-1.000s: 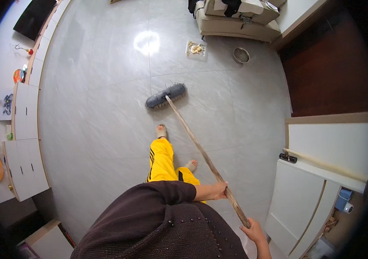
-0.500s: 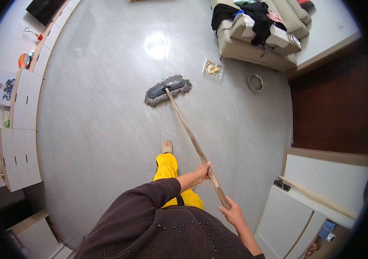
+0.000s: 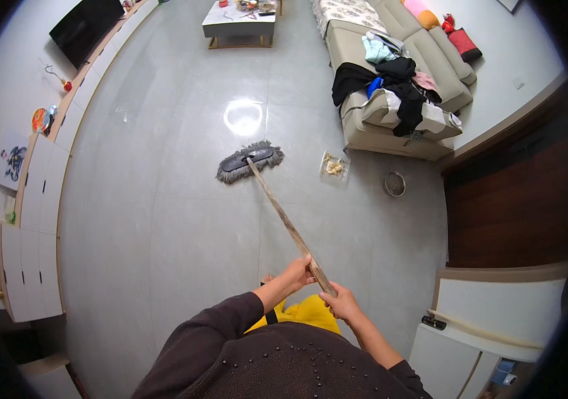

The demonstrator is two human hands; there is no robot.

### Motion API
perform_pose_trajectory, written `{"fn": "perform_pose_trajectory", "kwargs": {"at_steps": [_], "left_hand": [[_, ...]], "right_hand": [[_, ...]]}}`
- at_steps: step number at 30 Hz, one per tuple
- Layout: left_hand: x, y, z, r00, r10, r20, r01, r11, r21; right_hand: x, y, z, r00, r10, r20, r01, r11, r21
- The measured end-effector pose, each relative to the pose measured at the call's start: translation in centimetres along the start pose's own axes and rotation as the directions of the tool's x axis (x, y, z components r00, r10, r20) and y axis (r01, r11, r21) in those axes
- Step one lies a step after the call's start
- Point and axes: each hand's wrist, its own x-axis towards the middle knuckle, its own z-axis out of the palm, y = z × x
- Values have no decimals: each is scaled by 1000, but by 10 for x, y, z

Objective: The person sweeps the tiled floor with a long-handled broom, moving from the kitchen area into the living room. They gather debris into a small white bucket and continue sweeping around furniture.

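A flat dust mop with a grey fringed head rests on the glossy grey floor ahead of me. Its wooden handle slants back toward my body. My left hand is closed around the handle a little above its end. Close behind it, my right hand grips the top end of the handle. To the right of the mop head, a clear plastic bag with pale yellowish pieces in it lies on the floor. A small round bowl or basket sits farther right.
A beige sofa heaped with clothes stands at the far right. A low table is far ahead. White cabinets line the left wall. On the right are a dark brown door and a white cabinet.
My view has tipped up, bringing the low table and more of the sofa into sight. My hands have come closer together on the handle, and the mop head has shifted slightly left relative to the bag.
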Motion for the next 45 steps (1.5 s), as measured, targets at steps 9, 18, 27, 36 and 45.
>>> {"fn": "perform_pose_trajectory", "kwargs": {"at_steps": [9,18,27,36,45], "left_hand": [[47,56,5,957,-192,217,179,981,78],[64,184,16,988,-119,100,104,984,144],[94,293,18,999,-7,-34,6,999,-32],[169,411,-14,994,23,-108,-46,976,-214],[233,572,-15,857,-11,-516,-240,877,-416]], "right_hand": [[31,-43,-43,999,-19,-31,15,991,-135],[110,-143,-50,985,-174,-2,167,950,-266],[204,-221,-50,955,-291,59,292,887,-356],[237,-318,-75,986,-157,49,161,867,-471],[332,-450,-69,978,-190,81,205,853,-481]]}}
